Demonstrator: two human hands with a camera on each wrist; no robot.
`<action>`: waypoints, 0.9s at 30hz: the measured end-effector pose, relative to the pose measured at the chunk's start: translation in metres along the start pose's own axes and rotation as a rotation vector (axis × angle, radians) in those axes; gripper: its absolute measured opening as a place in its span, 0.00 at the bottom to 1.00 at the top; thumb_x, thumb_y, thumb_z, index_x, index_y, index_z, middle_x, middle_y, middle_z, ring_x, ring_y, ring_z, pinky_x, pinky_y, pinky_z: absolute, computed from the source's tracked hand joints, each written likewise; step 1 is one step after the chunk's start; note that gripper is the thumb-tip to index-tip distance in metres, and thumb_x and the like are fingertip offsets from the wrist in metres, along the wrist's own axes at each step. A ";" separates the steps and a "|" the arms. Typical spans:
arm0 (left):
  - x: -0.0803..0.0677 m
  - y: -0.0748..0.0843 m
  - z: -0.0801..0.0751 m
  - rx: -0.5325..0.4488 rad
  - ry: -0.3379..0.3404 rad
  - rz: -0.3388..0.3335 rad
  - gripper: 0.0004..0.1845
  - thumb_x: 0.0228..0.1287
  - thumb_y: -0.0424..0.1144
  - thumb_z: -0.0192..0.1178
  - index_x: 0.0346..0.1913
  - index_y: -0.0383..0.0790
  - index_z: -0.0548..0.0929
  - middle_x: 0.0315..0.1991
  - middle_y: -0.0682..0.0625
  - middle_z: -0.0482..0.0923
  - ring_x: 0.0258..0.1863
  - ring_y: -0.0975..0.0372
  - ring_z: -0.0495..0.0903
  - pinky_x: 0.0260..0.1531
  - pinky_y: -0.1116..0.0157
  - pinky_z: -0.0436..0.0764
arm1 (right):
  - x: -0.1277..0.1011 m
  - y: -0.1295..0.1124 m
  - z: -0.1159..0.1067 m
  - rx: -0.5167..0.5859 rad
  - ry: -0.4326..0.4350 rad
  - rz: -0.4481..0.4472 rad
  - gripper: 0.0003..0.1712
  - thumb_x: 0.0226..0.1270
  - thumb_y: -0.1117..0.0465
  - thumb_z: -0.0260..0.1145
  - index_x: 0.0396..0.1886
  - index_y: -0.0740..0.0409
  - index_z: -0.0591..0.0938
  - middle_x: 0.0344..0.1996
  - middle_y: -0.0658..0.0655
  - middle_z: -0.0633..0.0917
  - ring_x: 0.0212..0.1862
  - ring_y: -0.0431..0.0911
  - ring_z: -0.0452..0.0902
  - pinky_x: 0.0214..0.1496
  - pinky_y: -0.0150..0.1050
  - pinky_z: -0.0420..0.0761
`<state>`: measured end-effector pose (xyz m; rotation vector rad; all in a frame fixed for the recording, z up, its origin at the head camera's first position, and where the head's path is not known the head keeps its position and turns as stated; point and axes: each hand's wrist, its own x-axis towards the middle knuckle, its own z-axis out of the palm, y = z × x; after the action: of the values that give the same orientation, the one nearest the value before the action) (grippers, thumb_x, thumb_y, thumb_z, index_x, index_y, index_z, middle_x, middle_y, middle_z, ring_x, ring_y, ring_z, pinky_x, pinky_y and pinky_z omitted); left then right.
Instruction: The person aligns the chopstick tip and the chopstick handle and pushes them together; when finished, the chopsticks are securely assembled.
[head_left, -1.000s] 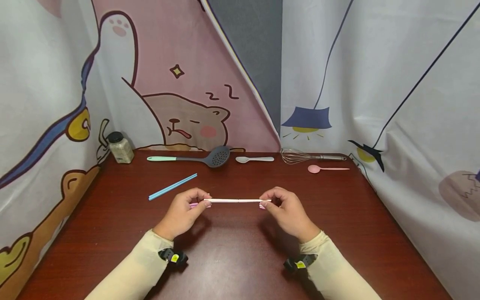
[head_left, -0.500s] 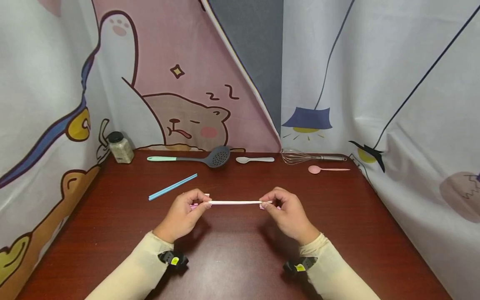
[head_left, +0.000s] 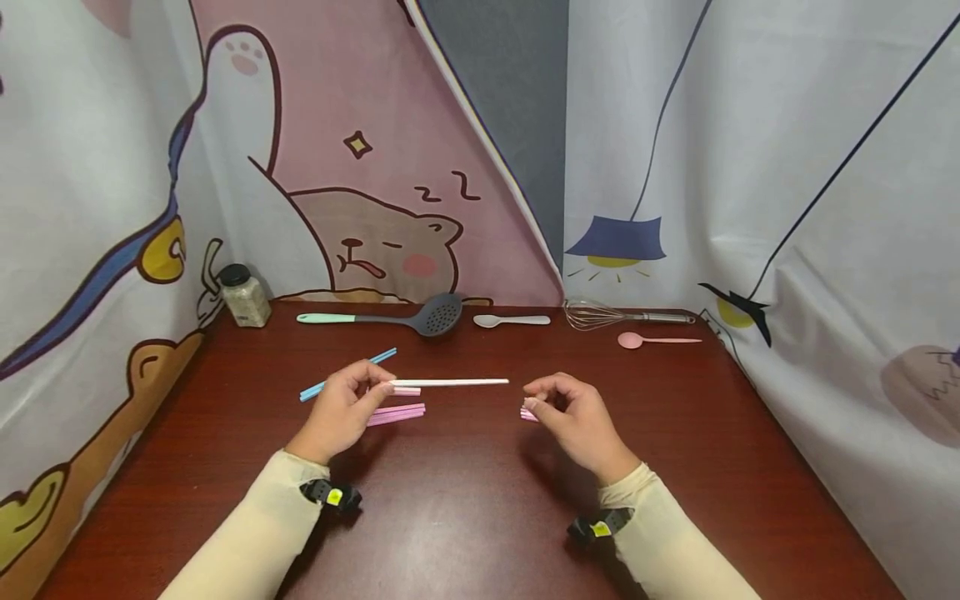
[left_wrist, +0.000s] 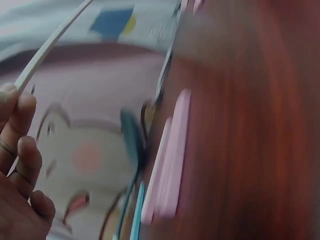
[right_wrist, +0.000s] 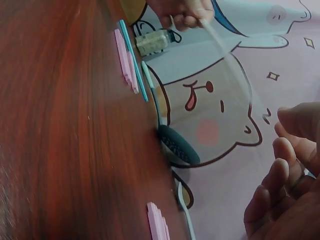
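My left hand [head_left: 341, 410] pinches one end of a pale, thin chopstick [head_left: 456, 382] between thumb and fingers. The chopstick points right, raised above the table, its far end free. Below the left hand lie several pink chopsticks [head_left: 399, 413], partly hidden by it in the head view; the left wrist view shows these pink chopsticks [left_wrist: 172, 160] side by side. My right hand [head_left: 576, 423] hovers to the right, fingers loosely bent, nothing between thumb and fingertips. Another small pink bundle [right_wrist: 156, 222] lies under the right hand, mostly hidden in the head view.
Blue chopsticks [head_left: 384, 356] lie behind the left hand. Along the back edge are a jar [head_left: 244, 297], a skimmer [head_left: 437, 316], a white spoon [head_left: 517, 320], a whisk [head_left: 630, 316] and a pink spoon [head_left: 632, 340]. Printed curtains surround the table [head_left: 480, 508].
Both hands held the pale chopstick by its ends. The right hand has let go and stayed in place; the left hand has moved left and slightly back with it, uncovering more pink chopsticks.
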<state>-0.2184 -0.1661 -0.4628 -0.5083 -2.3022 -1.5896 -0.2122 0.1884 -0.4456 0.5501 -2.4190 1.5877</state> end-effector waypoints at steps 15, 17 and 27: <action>0.004 -0.060 -0.078 0.254 0.255 -0.368 0.07 0.77 0.35 0.62 0.48 0.33 0.86 0.39 0.41 0.85 0.33 0.68 0.76 0.32 0.71 0.74 | 0.007 0.020 -0.011 0.006 0.067 0.086 0.06 0.66 0.68 0.75 0.41 0.64 0.89 0.30 0.56 0.84 0.32 0.45 0.76 0.33 0.31 0.74; 0.004 -0.062 -0.082 0.284 0.268 -0.419 0.08 0.78 0.36 0.62 0.48 0.34 0.86 0.39 0.42 0.84 0.34 0.65 0.75 0.32 0.70 0.73 | 0.008 0.021 -0.011 0.001 0.070 0.110 0.07 0.66 0.68 0.75 0.42 0.66 0.88 0.31 0.56 0.84 0.33 0.45 0.75 0.34 0.31 0.74; 0.002 -0.067 -0.086 0.423 0.193 -0.577 0.11 0.79 0.42 0.60 0.49 0.39 0.87 0.53 0.35 0.84 0.55 0.42 0.79 0.54 0.40 0.62 | 0.006 -0.006 -0.010 0.000 0.062 0.134 0.06 0.66 0.73 0.72 0.41 0.72 0.86 0.29 0.58 0.83 0.30 0.41 0.73 0.33 0.31 0.73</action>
<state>-0.2465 -0.2678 -0.4880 0.4261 -2.6577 -1.2111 -0.2159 0.1939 -0.4349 0.3397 -2.4562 1.6307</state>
